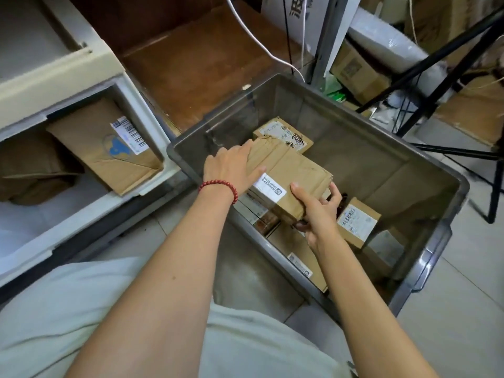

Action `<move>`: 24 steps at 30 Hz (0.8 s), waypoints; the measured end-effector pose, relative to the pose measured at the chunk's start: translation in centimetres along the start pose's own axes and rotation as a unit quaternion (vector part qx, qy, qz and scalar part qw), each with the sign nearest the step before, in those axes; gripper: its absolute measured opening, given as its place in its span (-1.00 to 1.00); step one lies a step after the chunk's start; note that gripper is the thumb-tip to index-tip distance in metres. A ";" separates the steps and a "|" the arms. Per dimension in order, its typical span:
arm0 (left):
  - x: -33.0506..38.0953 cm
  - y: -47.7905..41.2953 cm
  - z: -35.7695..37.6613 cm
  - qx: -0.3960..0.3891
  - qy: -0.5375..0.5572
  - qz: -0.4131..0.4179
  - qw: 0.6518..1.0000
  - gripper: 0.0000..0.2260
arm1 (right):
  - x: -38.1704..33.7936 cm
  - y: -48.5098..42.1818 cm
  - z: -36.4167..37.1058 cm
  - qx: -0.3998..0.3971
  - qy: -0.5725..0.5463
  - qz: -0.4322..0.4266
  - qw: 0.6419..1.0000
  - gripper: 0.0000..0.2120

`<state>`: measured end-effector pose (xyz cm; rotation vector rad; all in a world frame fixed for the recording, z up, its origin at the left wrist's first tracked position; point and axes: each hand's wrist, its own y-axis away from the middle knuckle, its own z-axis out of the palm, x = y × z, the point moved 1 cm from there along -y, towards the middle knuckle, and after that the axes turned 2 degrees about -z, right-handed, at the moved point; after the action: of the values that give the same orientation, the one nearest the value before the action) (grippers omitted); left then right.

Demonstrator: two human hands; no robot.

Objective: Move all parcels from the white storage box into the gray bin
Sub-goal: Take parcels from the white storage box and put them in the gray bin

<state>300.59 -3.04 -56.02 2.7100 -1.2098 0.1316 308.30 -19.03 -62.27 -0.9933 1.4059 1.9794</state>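
The left hand (234, 170), a red bead bracelet (218, 190) at its wrist, lay with straight fingers along the far left end of the creased parcel (291, 170), its thumb resting on the top face. The right hand (319, 211) gripped the near right corner, thumb on top and fingers curled round the edge. The hands were set apart at opposite ends with the carton carried between them, slightly tilted and low inside the gray bin (381, 156), just above the parcels already lying there.

The carton was plain brown card, wrinkled and dented across the top, with a white label (268, 186) by its near edge. From those creases the card was judged rather soft, likely to give under a hard squeeze. Its weight seemed modest, since one flat hand and one corner grip were enough to carry it, though the contents could not be told. Dry card was unlikely to slip. The safest hold looked to be at corners and edges, where the card is stiffest, rather than on the sagging top panel.

A small labelled parcel (357, 222) sat just beside the right hand, a printed parcel (283, 133) lay at the far end, and a flat parcel (300, 257) lay by the near wall. Left of the bin, the white storage box (144, 118) held a leaning parcel (109, 151) with a barcode label and a darker package (35, 170) beside it, so the task was judged unfinished
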 end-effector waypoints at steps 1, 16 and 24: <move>-0.5 0.0 0.3 -0.008 0.001 -0.005 1.000 -0.41 | 0.3 -0.3 0.4 0.001 -0.001 0.009 1.000 -0.16; -7.9 5.0 -1.1 0.108 0.059 -0.142 0.982 -0.59 | 4.1 -0.8 5.4 -0.172 0.439 0.034 0.881 -0.50; -12.3 11.8 -1.1 0.124 0.064 -0.273 0.952 -0.60 | 0.7 3.1 6.7 -0.131 0.470 -0.154 0.859 -0.59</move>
<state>283.61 -1.63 -55.40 3.0786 -0.3982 0.3977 303.75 -13.78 -59.78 -2.3604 1.2649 1.4790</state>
